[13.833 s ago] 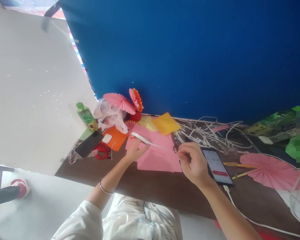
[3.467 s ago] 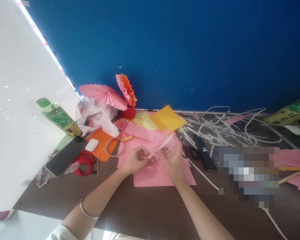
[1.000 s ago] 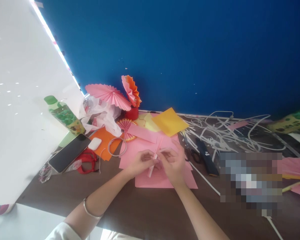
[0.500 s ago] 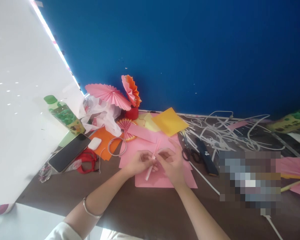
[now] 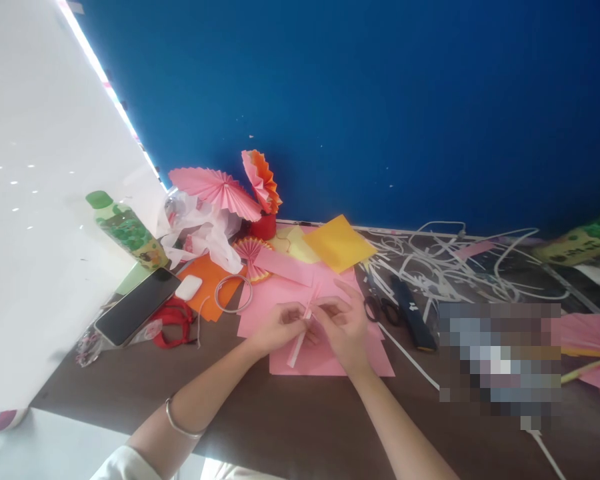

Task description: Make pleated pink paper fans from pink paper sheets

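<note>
The left hand [image 5: 279,329] and right hand [image 5: 346,328] pinch between closed fingers a narrow pink-and-white paper strip [image 5: 297,350] over flat pink paper sheets [image 5: 360,363], its near end now protruding farther, suggesting the grip has shifted along it.

Left hand [image 5: 279,329], right hand [image 5: 345,328] close together, fingertips [image 5: 322,319] pinching; one right finger [image 5: 347,288] extended; forearms [image 5: 220,387] angled inward.

Craft workspace: desk [image 5: 260,420], pleated paper fans [image 5: 223,192], scissors [image 5: 383,307].
</note>
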A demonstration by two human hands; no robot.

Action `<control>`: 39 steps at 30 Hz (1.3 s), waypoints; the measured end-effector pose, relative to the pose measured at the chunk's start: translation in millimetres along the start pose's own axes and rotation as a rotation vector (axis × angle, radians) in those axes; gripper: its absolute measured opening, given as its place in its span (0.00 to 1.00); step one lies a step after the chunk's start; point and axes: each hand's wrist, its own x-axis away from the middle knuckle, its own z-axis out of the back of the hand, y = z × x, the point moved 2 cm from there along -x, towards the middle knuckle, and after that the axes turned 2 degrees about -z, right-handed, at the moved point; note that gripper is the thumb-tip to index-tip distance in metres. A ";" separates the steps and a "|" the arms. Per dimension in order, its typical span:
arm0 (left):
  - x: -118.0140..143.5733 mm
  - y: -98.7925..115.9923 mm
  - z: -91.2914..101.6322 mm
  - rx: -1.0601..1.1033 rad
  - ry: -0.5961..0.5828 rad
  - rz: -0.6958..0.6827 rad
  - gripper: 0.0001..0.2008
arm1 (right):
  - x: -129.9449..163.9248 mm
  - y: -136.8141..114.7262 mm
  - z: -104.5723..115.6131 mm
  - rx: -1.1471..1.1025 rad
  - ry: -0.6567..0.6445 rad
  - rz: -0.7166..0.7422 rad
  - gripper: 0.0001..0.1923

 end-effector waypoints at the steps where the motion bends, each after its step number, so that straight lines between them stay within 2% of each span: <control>1: -0.5 -1.4 0.8 -0.014 0.010 -0.007 0.18 | 0.6 -0.2 -0.9 0.002 0.001 -0.001 0.29; 5: -1.3 -4.9 5.1 -0.085 0.003 -0.001 0.19 | 2.3 -1.4 -3.1 -0.019 -0.003 -0.004 0.30; 12: 1.9 1.9 5.9 -0.107 -0.071 -0.004 0.20 | 0.3 3.9 0.0 -0.121 -0.004 -0.029 0.37; 17: 2.0 1.7 4.9 -0.143 -0.093 -0.008 0.20 | 0.1 -2.4 1.3 -0.153 -0.005 -0.042 0.40; 22: 0.7 0.4 5.4 -0.158 -0.096 -0.017 0.20 | 0.0 -5.1 1.8 -0.178 0.004 -0.140 0.42; 25: 0.2 -0.1 5.5 -0.175 -0.088 -0.023 0.20 | -2.4 1.2 4.4 -0.190 0.021 -0.195 0.38; 32: 1.4 -2.1 4.8 -0.214 -0.130 -0.050 0.18 | -10.4 14.9 10.7 -0.282 0.054 -0.260 0.14; 39: 2.7 -0.6 4.5 -0.207 -0.094 -0.021 0.19 | -14.3 18.8 8.7 -0.401 -0.032 -0.334 0.09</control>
